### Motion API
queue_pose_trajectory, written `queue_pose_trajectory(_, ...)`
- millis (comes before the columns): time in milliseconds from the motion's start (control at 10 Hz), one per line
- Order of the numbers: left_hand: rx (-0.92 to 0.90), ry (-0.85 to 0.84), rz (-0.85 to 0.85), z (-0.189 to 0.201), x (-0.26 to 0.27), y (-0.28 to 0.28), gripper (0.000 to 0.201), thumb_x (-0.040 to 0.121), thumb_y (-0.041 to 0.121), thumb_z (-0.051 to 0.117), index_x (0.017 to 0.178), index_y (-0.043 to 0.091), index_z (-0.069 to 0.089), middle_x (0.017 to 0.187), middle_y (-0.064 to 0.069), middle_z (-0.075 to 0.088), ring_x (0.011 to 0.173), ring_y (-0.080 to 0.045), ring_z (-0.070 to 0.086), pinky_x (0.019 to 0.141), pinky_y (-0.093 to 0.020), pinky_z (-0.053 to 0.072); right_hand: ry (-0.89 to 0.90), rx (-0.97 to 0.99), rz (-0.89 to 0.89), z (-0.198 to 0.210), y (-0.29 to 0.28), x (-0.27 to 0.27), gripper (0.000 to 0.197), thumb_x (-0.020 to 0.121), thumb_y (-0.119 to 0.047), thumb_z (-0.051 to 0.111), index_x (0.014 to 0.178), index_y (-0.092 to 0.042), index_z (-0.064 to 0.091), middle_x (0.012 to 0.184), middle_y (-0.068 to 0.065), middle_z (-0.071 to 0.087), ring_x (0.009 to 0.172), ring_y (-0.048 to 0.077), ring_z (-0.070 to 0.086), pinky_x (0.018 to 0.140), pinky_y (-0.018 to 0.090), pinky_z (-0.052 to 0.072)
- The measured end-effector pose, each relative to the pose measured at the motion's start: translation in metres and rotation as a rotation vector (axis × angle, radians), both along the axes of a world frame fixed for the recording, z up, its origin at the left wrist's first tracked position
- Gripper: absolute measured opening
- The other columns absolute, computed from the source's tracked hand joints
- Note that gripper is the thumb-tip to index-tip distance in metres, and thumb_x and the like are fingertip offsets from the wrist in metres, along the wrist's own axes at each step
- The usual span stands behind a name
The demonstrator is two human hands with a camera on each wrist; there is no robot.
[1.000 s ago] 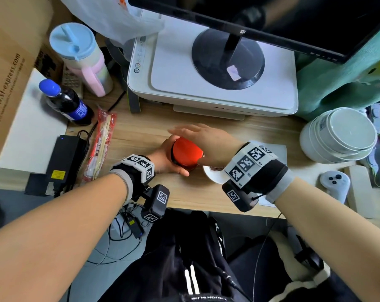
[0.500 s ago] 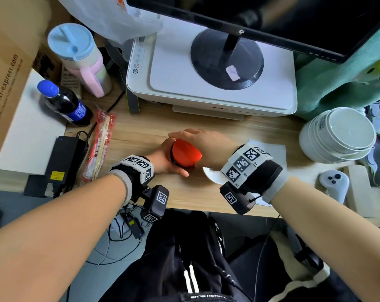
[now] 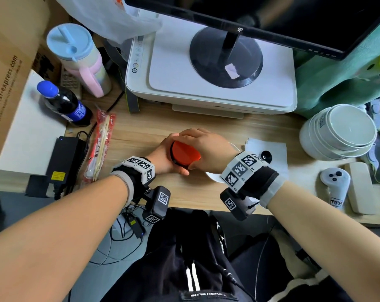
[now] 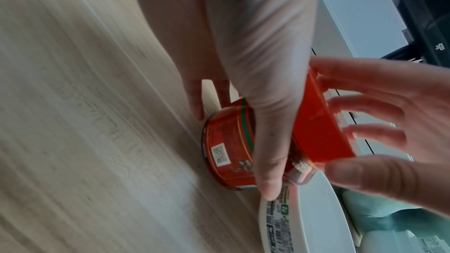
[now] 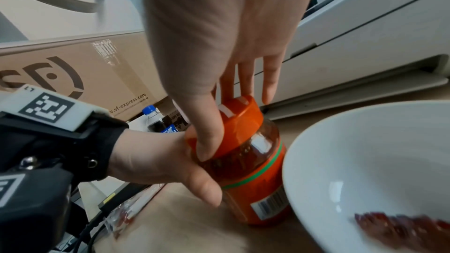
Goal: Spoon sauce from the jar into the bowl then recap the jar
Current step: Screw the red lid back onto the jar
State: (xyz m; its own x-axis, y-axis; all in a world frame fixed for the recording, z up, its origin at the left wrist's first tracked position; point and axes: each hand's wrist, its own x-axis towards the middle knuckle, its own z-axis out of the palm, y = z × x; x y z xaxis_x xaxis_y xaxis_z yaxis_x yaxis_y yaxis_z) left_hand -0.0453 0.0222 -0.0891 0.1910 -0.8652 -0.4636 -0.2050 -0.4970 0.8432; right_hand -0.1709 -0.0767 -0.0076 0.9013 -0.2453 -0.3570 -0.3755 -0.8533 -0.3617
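Note:
A sauce jar (image 5: pixel 255 184) with an orange-red label stands upright on the wooden desk (image 3: pixel 141 131). My left hand (image 3: pixel 163 160) grips its glass body from the left, thumb in front. My right hand (image 3: pixel 206 147) comes down over the red lid (image 3: pixel 184 154) and holds its rim with thumb and fingers (image 4: pixel 380 130). The lid (image 5: pixel 241 120) sits on the jar's mouth. Right of the jar stands a white bowl (image 5: pixel 365 161) with a dab of red sauce (image 5: pixel 401 228) in it. In the head view my right hand and wrist hide most of the bowl (image 3: pixel 213 176).
A white printer (image 3: pixel 206 83) with a monitor stand on it fills the back. Stacked white bowls (image 3: pixel 339 131) and a white controller (image 3: pixel 335 182) lie at the right. A cola bottle (image 3: pixel 62 103), a power brick (image 3: pixel 65 158) and packed chopsticks (image 3: pixel 100 144) lie at the left. A napkin (image 3: pixel 269 153) carries a small black object.
My right wrist has swung slightly left and toward me while the hand stays on the lid. The jar and my left hand have stayed in place.

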Motion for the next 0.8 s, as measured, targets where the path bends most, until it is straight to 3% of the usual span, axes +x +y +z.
queue_pose_trajectory(100,0.001,-0.039,0.011,0.001,0.0,0.0,0.107,0.04,0.014,0.092,0.128,0.013,0.032,0.124,-0.004,0.043,0.119,-0.021,0.045,0.098,-0.032,0.039,-0.053,0.033,-0.054,-0.007,0.004,-0.003,0.074,0.071,-0.027,0.072,0.139,-0.026,0.042,0.14,-0.002,0.048,0.123,0.024,0.046,0.097,0.041,0.045)
queue_pose_trajectory(300,0.014,-0.064,-0.001,-0.002,0.0,0.008,0.113,0.039,0.017,0.091,0.131,0.016,0.027,0.136,-0.01,0.04,0.125,-0.021,0.04,0.106,-0.034,0.034,-0.058,0.23,-0.152,-0.006,-0.001,-0.005,0.079,0.069,-0.03,0.078,0.139,-0.022,0.042,0.139,0.002,0.049,0.124,0.02,0.047,0.103,0.035,0.041)
queue_pose_trajectory(400,0.048,-0.053,-0.034,-0.004,0.003,0.014,0.111,0.041,0.021,0.091,0.132,0.024,0.026,0.138,-0.008,0.041,0.128,-0.024,0.04,0.111,-0.044,0.032,-0.129,0.291,-0.388,0.002,-0.018,-0.012,0.061,0.079,-0.036,0.07,0.134,-0.018,0.048,0.131,0.001,0.056,0.11,0.015,0.056,0.093,0.03,0.047)
queue_pose_trajectory(500,0.036,-0.049,-0.04,0.001,0.001,0.015,0.11,0.043,0.015,0.091,0.133,0.021,0.027,0.138,-0.007,0.04,0.129,-0.023,0.039,0.112,-0.043,0.031,-0.172,0.26,-0.602,0.004,-0.034,-0.024,0.034,0.088,-0.03,0.06,0.117,-0.013,0.061,0.113,0.004,0.068,0.089,0.011,0.058,0.084,0.024,0.046)
queue_pose_trajectory(600,0.068,-0.046,-0.085,0.006,0.003,0.013,0.111,0.046,0.009,0.089,0.135,0.018,0.024,0.14,-0.008,0.037,0.13,-0.023,0.037,0.112,-0.037,0.028,-0.176,0.3,-0.707,0.003,-0.043,-0.035,0.025,0.089,-0.024,0.057,0.109,-0.012,0.065,0.099,0.007,0.073,0.085,0.017,0.065,0.088,0.035,0.053)
queue_pose_trajectory(700,0.163,-0.101,-0.238,0.018,0.012,0.01,0.111,0.054,-0.001,0.082,0.141,0.016,0.016,0.145,-0.011,0.033,0.134,-0.025,0.033,0.113,-0.033,0.025,-0.152,0.347,-0.743,0.007,-0.043,-0.043,0.023,0.089,-0.02,0.054,0.109,-0.012,0.065,0.096,0.008,0.075,0.084,0.021,0.07,0.081,0.031,0.053)
queue_pose_trajectory(800,0.254,-0.075,-0.211,0.029,0.028,0.003,0.088,0.067,-0.011,0.066,0.14,0.014,0.023,0.145,-0.011,0.036,0.134,-0.025,0.036,0.11,-0.035,0.031,-0.18,0.365,-0.785,0.011,-0.044,-0.045,0.021,0.089,-0.017,0.054,0.105,-0.01,0.067,0.095,0.009,0.075,0.081,0.019,0.069,0.082,0.033,0.053)
